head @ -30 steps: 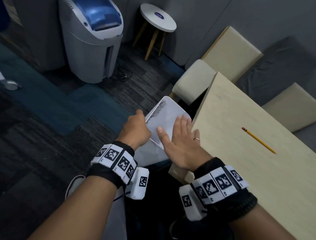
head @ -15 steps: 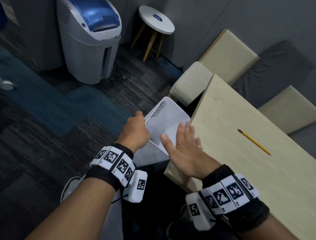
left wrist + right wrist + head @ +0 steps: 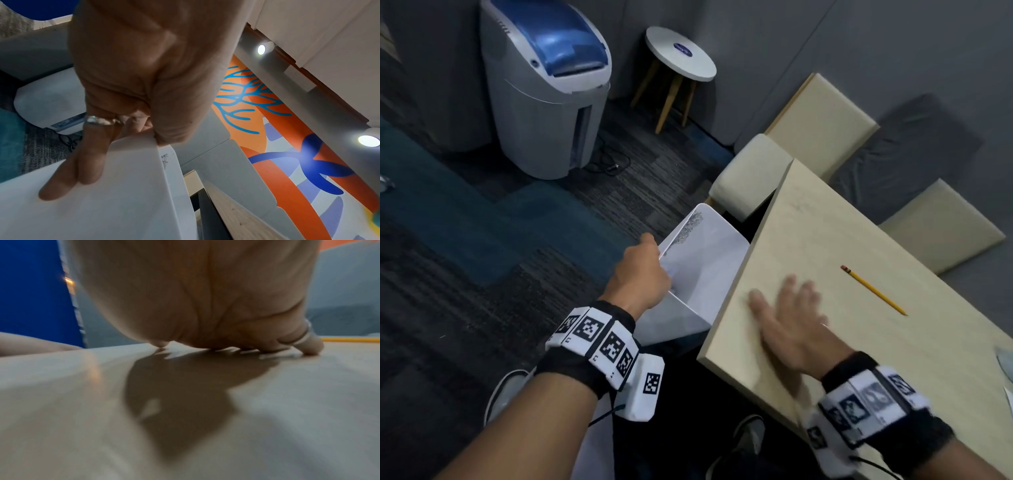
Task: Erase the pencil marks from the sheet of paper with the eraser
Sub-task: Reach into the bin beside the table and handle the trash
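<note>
The white sheet of paper [image 3: 705, 260] hangs off the table's left edge over the floor, bent, with a grey smear of pencil marks [image 3: 690, 228] along its far left edge. My left hand [image 3: 643, 274] pinches the sheet's left edge; in the left wrist view the thumb and fingers [image 3: 82, 162] clamp the paper [image 3: 113, 203]. My right hand [image 3: 787, 308] lies flat with spread fingers on the wooden table [image 3: 808, 233], blurred by motion; its fingertips [image 3: 310, 347] touch the tabletop. No eraser shows in any view.
A yellow pencil [image 3: 873, 289] lies on the table right of my right hand. A grey and blue bin [image 3: 548, 89] and a small round stool [image 3: 679, 54] stand on the carpet. Cream cushions [image 3: 822, 123] line the wall beyond the table.
My right hand has left the sheet and moved right onto the tabletop. The left hand keeps hold of the paper in about the same place.
</note>
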A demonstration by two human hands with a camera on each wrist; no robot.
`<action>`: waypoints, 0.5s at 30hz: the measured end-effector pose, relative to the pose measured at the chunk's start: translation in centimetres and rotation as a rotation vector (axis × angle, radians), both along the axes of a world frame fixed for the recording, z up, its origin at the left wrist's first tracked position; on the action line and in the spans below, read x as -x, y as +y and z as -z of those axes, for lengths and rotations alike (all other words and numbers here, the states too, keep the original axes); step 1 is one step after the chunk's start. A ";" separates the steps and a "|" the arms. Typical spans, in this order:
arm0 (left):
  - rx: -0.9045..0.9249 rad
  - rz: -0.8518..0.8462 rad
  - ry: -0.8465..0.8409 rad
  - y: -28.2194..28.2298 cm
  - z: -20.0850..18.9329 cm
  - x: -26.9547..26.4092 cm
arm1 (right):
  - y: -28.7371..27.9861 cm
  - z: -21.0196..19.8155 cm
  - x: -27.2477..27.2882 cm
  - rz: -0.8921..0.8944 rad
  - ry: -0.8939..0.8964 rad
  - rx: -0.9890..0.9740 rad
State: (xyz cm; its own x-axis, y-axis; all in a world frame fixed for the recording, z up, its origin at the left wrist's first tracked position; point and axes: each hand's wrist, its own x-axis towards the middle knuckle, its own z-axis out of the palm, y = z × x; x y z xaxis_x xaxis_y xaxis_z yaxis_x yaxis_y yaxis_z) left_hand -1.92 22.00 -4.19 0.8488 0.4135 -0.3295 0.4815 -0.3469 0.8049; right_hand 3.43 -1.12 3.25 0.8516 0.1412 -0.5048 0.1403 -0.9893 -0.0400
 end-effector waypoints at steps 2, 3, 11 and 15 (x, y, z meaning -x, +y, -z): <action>-0.007 -0.009 -0.006 -0.1 0.2 -0.1 | 4.1 0.0 1.0 -0.338 0.031 -0.136; -0.010 -0.013 -0.005 -0.1 0.3 -0.2 | 5.6 -0.2 1.6 -0.480 0.046 -0.211; -0.007 0.011 -0.006 0.5 0.3 -0.2 | -5.8 -2.3 0.3 -0.066 -0.042 -0.192; -0.044 0.022 0.040 1.1 -0.5 0.2 | -11.1 -1.9 5.7 0.135 -0.044 0.080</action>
State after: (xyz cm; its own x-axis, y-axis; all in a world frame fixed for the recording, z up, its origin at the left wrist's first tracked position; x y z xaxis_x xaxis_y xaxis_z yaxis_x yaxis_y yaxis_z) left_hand -2.14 23.12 -3.72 0.8443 0.4094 -0.3457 0.5051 -0.3925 0.7687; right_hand -2.29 -12.25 5.13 0.8817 -0.0152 -0.4715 0.0057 -0.9991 0.0428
